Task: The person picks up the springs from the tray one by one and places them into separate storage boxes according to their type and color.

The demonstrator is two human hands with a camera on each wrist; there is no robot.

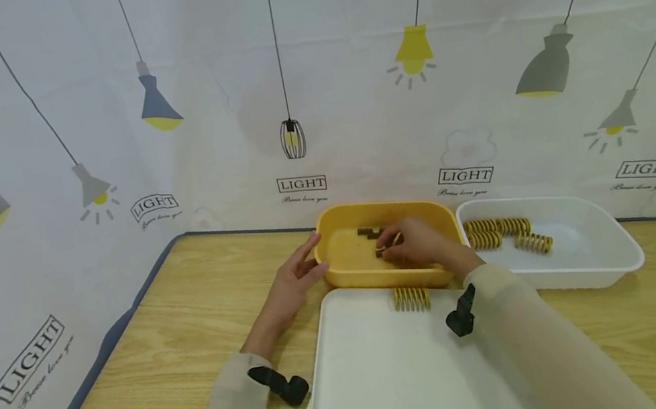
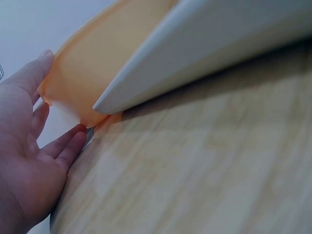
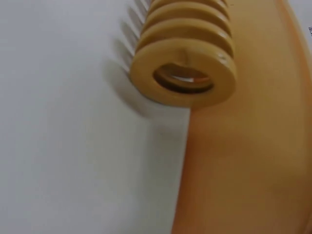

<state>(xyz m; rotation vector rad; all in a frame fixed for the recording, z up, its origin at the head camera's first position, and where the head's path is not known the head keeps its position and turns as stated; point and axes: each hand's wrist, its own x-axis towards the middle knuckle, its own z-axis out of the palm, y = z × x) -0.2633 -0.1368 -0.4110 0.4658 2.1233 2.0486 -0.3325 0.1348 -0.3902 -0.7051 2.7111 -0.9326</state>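
My left hand (image 1: 291,286) rests its fairly straight fingers and thumb against the left end of the yellow bin (image 1: 336,279). In the left wrist view the fingertips touch the bin's outer wall. My right hand (image 1: 417,241) reaches into that bin, and its thumb and fingers pinch a small dark spring (image 1: 379,252), mostly hidden by the fingers. A couple more small dark springs (image 1: 363,231) lie just behind them. A larger yellow spring (image 3: 183,73) lies at the far edge of the white tray (image 1: 382,360), under the right wrist.
To the right of the yellow bin stands a white bin (image 1: 576,250) with several large yellow springs (image 1: 484,239) in its left part. The wooden table (image 1: 204,286) meets a printed cloth backdrop (image 1: 356,127) behind the bins.
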